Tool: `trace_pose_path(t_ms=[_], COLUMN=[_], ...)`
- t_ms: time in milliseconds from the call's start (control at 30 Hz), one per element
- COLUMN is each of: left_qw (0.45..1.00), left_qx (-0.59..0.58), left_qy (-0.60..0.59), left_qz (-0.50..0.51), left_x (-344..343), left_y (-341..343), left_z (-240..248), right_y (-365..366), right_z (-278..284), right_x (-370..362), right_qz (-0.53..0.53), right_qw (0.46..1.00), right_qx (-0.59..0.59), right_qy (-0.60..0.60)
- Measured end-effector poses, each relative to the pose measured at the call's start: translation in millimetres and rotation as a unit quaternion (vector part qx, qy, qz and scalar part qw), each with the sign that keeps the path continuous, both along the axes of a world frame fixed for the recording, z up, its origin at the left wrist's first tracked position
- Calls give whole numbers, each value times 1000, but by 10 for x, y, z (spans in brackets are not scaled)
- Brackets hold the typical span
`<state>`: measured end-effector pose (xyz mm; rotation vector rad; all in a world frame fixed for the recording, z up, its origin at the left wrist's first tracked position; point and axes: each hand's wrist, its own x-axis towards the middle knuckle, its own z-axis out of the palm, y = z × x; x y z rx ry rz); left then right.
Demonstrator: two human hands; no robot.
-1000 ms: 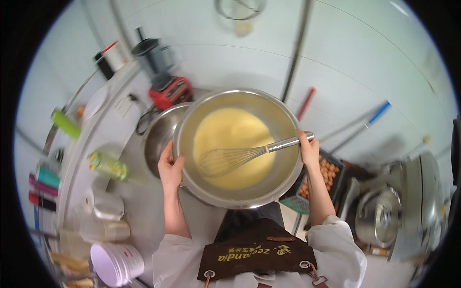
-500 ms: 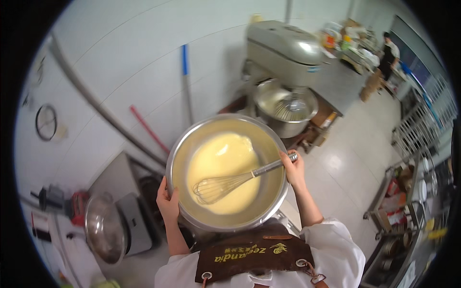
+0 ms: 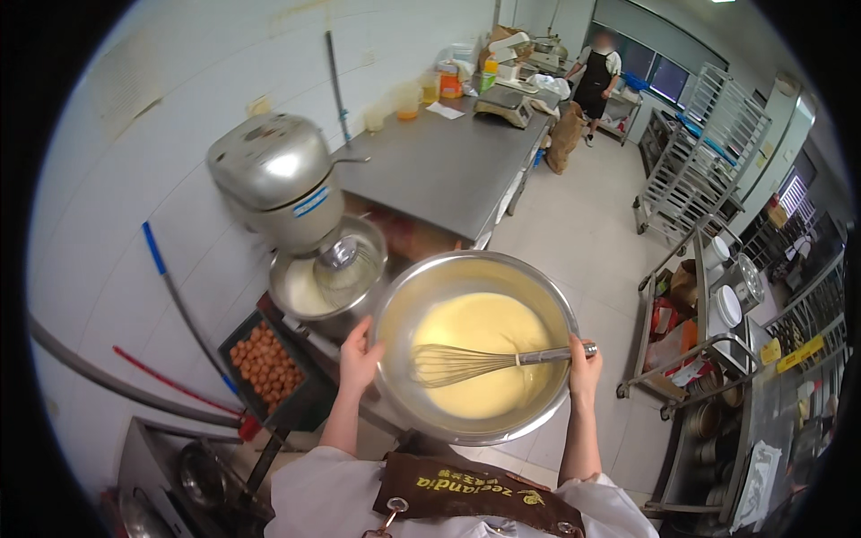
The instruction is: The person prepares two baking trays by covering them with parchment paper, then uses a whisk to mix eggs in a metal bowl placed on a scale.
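Between my two hands I carry a wide metal mixing bowl [image 3: 395,287] in front of my body. Smooth pale yellow batter [image 3: 484,314] covers its bottom. A wire whisk [image 3: 466,360] lies across the bowl, its wires in the batter and its handle over the right rim. My left hand [image 3: 360,359] grips the left rim, thumb on the edge. My right hand [image 3: 584,369] is closed on the right rim and pins the whisk handle there. The undersides of the bowl and of my fingers are hidden.
A stand mixer [image 3: 278,179] with whisk attachment and bowl stands left, beside a crate of eggs [image 3: 267,368]. Behind is a steel table [image 3: 430,170] with a scale [image 3: 504,106] and bottles. Racks [image 3: 691,152] and shelving [image 3: 700,305] line the right. A person [image 3: 597,76] stands far back.
My view has swung right, bringing the steel table, egg crate and racks into sight. The bowl with the whisk moved along with me, both hands still on it.
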<state>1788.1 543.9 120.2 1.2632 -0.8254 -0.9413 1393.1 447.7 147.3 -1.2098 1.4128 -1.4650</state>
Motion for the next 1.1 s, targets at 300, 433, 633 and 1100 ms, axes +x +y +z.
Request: trace_pose_path(t_ms=[300,433,633,1100], left_qw=[995,993,995,920], left_qx=[-64,-69,-20,56], left_qy=[-28,-73,-93,-137], left_qz=[-75,-57,24,364], left_x=[-783,-878,-739,-527], left_y=[-2892,-3984,-5198,-7258], left_z=[-289,-339,-469,-1293], right_y=[-2072,-3178,-5111,-9457], right_z=[-103,-198,-568,-1185], right_x=[-871,-1010,-790,722], right_qz=[-94,-87,0,322], right_qw=[995,996,1000,943], right_qx=[-23,-28,-6,58], right_qy=[13,23,13,64])
